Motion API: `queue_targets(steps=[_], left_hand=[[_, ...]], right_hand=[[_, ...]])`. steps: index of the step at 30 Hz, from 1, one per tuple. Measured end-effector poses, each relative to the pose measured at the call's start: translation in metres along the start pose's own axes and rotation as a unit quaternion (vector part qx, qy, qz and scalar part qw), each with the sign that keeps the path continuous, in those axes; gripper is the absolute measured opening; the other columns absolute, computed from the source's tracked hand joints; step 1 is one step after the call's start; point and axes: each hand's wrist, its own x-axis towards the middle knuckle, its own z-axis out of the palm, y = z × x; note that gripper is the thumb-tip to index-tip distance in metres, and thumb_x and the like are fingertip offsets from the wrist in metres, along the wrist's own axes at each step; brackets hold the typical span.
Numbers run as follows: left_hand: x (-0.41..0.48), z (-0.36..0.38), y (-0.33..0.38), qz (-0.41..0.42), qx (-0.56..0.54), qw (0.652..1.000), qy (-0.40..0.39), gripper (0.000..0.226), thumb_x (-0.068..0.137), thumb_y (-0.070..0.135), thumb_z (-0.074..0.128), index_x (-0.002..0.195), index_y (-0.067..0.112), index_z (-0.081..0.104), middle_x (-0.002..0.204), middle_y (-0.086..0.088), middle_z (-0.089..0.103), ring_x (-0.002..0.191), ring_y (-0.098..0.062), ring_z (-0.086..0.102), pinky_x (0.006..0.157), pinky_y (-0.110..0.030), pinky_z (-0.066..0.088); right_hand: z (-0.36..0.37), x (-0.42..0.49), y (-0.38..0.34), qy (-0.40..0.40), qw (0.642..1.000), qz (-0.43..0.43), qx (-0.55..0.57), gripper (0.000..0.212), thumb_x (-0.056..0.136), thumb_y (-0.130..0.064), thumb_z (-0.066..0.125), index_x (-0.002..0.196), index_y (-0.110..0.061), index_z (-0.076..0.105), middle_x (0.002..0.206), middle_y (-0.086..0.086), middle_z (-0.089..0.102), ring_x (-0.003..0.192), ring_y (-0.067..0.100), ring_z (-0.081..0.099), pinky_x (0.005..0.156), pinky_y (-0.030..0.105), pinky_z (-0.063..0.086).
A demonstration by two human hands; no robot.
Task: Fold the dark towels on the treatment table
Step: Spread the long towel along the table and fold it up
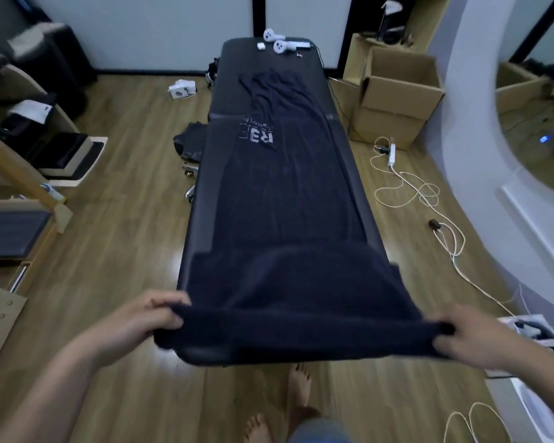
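**Long towel held by two corners, far end bunched: risks for the fold**

Standing at the near end of the treatment table [202, 187], looking along its length. Dark towel [288, 199] spread lengthwise on the table top, from the near edge to well past the middle seam, with a printed white logo [257, 135] close to that seam. Near end lifted off the table and stretched between both hands.

Left hand [147, 318] closed around the near left corner of the towel, fingers curled over the hem, thumb underneath. Right hand [470, 340] closed in the same way on the near right corner. Hem between them taut and almost level, slightly past the near edge of the table.

Possible troubles from here:
- Far end narrowed and wrinkled toward the far edge, not flat. Carrying the near hem forward over it probably gives a crooked fold with creases locked inside.
- Right side of the towel lying close to the right edge of the table. An uneven pull could drag it over that edge and down to the floor.
- Small white devices [277, 41] resting at the far edge, apart from the towel. A long sweep of the cloth might reach them and knock them off.
- Grip only at the corners; a slip at one corner lets the hem sag and twist.

Another dark cloth [189, 140] hanging beside the left edge, not possible to tell whether a second towel.
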Motion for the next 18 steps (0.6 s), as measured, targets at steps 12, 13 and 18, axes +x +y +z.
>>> queue_targets(steps=[12, 13, 18], left_hand=[[-0.042, 0.053, -0.110, -0.164, 0.021, 0.983, -0.075, 0.024, 0.059, 0.031, 0.067, 0.072, 0.012, 0.058, 0.070, 0.002, 0.050, 0.067, -0.009, 0.047, 0.061, -0.021, 0.034], [-0.038, 0.049, -0.104, -0.159, 0.026, 0.985, -0.062, 0.029, 0.058, 0.033, 0.068, 0.074, 0.010, 0.060, 0.070, 0.002, 0.054, 0.068, -0.008, 0.051, 0.061, -0.020, 0.037], [0.032, 0.020, -0.071, -0.089, 0.000, 0.987, 0.132, 0.017, 0.085, 0.020, 0.071, 0.095, 0.008, 0.070, 0.085, -0.004, 0.071, 0.085, -0.019, 0.064, 0.072, -0.025, 0.049]], right_hand=[[0.101, -0.044, 0.028, -0.153, 0.987, 0.043, 0.020, 0.024, 0.062, -0.019, 0.054, 0.084, -0.019, 0.064, 0.074, -0.005, 0.062, 0.069, 0.010, 0.057, 0.068, 0.026, 0.047], [0.094, -0.039, 0.028, -0.143, 0.988, 0.050, 0.028, 0.026, 0.062, -0.019, 0.056, 0.085, -0.026, 0.066, 0.077, -0.008, 0.065, 0.072, 0.010, 0.060, 0.069, 0.026, 0.049], [0.029, 0.039, 0.017, 0.086, 0.980, 0.047, 0.174, 0.040, 0.077, 0.002, 0.067, 0.089, -0.036, 0.069, 0.081, -0.020, 0.070, 0.079, -0.002, 0.064, 0.073, 0.010, 0.047]])
